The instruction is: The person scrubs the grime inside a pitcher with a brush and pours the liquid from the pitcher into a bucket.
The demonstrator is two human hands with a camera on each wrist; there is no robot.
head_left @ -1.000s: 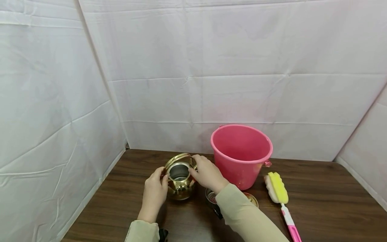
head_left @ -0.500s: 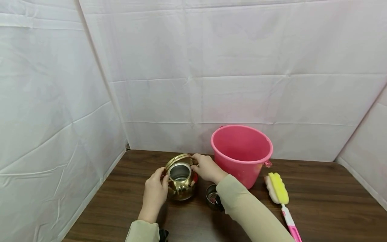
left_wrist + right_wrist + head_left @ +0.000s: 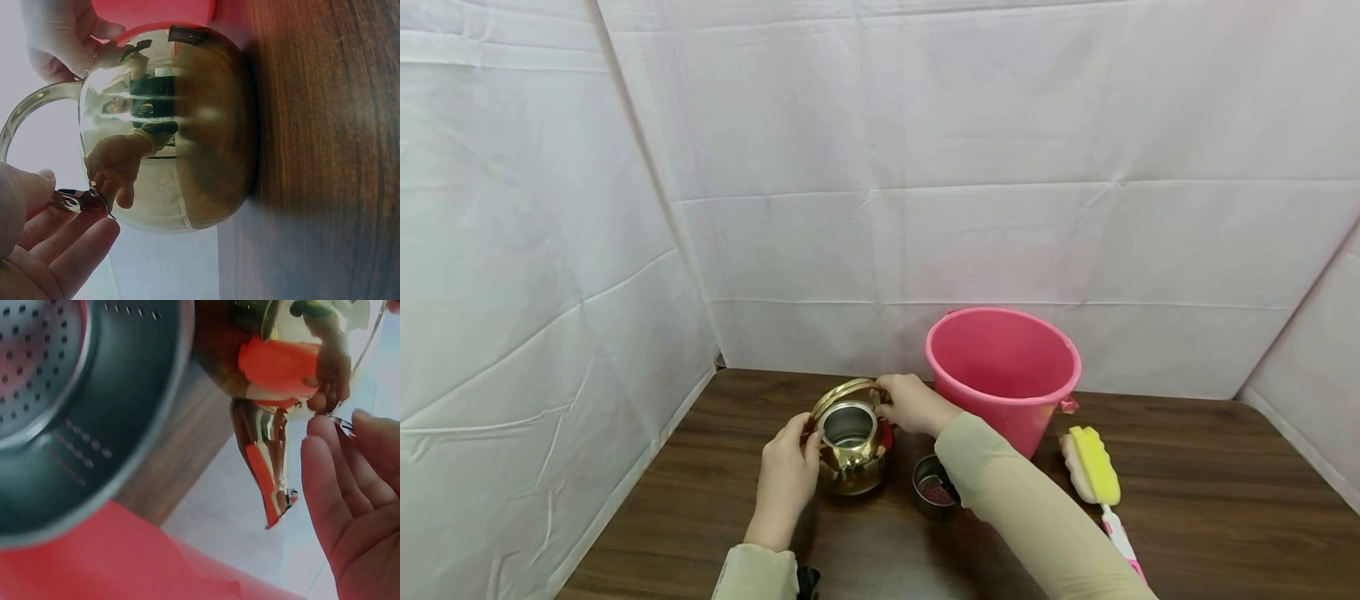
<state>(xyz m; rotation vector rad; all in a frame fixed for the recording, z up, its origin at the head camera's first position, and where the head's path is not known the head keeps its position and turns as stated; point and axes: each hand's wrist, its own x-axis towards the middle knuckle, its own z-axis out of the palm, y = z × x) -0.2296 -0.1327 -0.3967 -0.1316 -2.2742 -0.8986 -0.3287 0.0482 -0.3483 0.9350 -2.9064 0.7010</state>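
Observation:
A shiny gold teapot (image 3: 850, 477) stands uncovered on the table, its round mouth showing the steel inside. My left hand (image 3: 786, 479) pinches the left end of its hoop handle (image 3: 842, 389), thumb against fingers. At the handle's other end, my right hand (image 3: 913, 406) pinches near the joint with the body. The spout (image 3: 262, 456) shows in the right wrist view, close to those fingers. A perforated metal strainer basket (image 3: 934, 492) sits on the table below the right forearm, partly covered by it.
Behind the right forearm is a pink bucket (image 3: 1003, 358). Farther right lies a yellow and white sponge brush (image 3: 1093, 467) with a pink and white handle. White cloth (image 3: 880, 208) walls in the dark wooden table (image 3: 700, 500).
My right hand has shifted slightly back along the handle's end, and its forearm now hides the gold lid seen earlier. The left hand keeps its hold; the teapot has barely moved.

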